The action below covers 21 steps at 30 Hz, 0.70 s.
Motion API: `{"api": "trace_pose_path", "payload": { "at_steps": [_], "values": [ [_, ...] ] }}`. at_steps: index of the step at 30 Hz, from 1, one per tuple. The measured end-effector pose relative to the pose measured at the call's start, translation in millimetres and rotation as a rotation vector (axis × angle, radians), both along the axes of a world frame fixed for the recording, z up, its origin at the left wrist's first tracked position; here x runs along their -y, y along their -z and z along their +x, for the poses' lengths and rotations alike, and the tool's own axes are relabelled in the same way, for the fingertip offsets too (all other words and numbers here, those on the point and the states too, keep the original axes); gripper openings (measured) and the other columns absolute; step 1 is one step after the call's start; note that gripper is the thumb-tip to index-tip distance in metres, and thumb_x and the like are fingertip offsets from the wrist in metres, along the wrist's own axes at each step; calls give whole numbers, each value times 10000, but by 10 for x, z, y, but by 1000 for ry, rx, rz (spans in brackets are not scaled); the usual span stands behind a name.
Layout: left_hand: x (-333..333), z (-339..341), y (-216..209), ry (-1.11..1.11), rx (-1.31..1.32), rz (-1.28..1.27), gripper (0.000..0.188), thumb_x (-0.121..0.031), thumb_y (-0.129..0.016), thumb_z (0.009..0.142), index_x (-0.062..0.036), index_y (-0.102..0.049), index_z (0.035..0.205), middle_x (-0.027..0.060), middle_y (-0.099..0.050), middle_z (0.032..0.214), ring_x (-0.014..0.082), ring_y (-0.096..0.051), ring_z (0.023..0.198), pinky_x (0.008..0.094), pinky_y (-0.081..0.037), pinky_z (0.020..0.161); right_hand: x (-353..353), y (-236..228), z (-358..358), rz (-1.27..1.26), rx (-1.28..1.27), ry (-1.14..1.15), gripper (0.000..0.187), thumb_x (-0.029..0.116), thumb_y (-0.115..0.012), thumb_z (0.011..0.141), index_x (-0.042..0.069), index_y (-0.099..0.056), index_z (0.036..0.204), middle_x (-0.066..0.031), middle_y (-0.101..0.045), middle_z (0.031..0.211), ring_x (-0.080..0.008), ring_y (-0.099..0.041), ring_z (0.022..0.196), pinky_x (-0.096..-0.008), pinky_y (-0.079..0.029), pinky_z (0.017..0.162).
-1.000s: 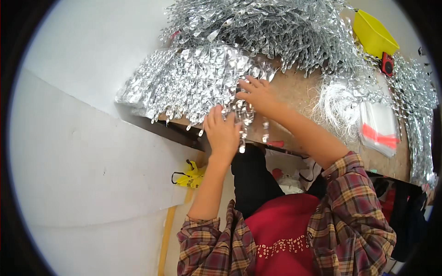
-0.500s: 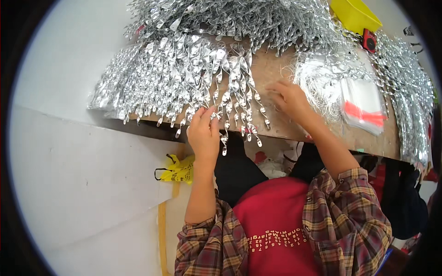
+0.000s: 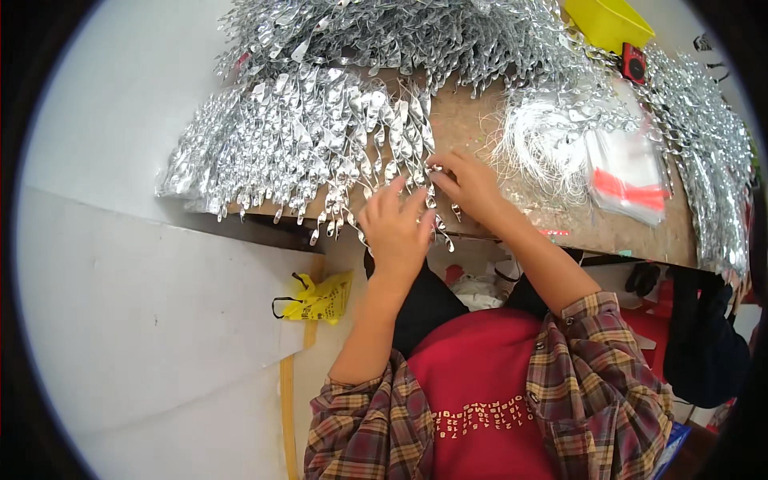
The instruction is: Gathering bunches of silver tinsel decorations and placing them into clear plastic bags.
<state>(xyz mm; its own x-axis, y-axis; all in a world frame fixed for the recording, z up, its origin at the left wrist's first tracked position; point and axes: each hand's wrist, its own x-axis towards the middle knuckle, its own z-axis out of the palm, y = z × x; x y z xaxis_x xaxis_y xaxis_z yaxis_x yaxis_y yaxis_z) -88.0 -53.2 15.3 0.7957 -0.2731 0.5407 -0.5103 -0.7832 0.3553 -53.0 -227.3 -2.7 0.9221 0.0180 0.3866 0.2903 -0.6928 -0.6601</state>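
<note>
Twisted silver foil strips [image 3: 280, 144] lie in a thick row along the front left of the table, their tips hanging over its edge. A smaller bunch of the same spirals [image 3: 410, 132] sits at the row's right end. My left hand [image 3: 394, 236] is over the lower ends of this bunch, fingers apart, covering some tips. Just to its right, my right hand [image 3: 472, 190] pinches a twisted silver strip [image 3: 435, 168] between thumb and forefinger at the bunch's right side.
A large heap of silver spirals [image 3: 384, 36] covers the back, and more hang at the far right [image 3: 712, 160]. White thread [image 3: 536, 148] and clear bags with a red band [image 3: 628, 188] lie to the right. Behind are a yellow bin [image 3: 608, 24] and a red device [image 3: 634, 64].
My right hand has moved left from the bare tabletop to the small bunch and closed on a strip. My left hand has shifted right and lower, its fingers spreading.
</note>
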Motion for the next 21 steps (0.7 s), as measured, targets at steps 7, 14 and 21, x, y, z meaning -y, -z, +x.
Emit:
{"api": "trace_pose_path", "payload": {
  "at_steps": [7,14,21],
  "values": [
    [-48,-30,75,67,-13,35,277,-184,-696,760,-127,-656,1028,55,-571,1134,276,-491,1108,422,-339,930,-12,79,173,-137,14,-2,142,258,-629,833,184,-688,938,-83,-583,819,-267,-603,757,-374,-468,640],
    [-155,-26,116,92,18,57,236,-140,-690,756,-103,-657,987,25,-614,1055,269,-498,1115,438,-327,960,164,58,195,-178,-41,-10,139,285,-644,815,186,-684,903,-66,-587,856,-278,-599,796,-382,-473,682],
    [-161,-18,136,78,22,14,220,-141,-692,753,-99,-658,967,29,-625,1034,273,-504,1109,445,-323,968,253,-94,202,-226,-161,-28,129,247,-653,772,153,-664,859,-81,-588,887,-289,-605,823,-383,-476,699]
  ]
}}
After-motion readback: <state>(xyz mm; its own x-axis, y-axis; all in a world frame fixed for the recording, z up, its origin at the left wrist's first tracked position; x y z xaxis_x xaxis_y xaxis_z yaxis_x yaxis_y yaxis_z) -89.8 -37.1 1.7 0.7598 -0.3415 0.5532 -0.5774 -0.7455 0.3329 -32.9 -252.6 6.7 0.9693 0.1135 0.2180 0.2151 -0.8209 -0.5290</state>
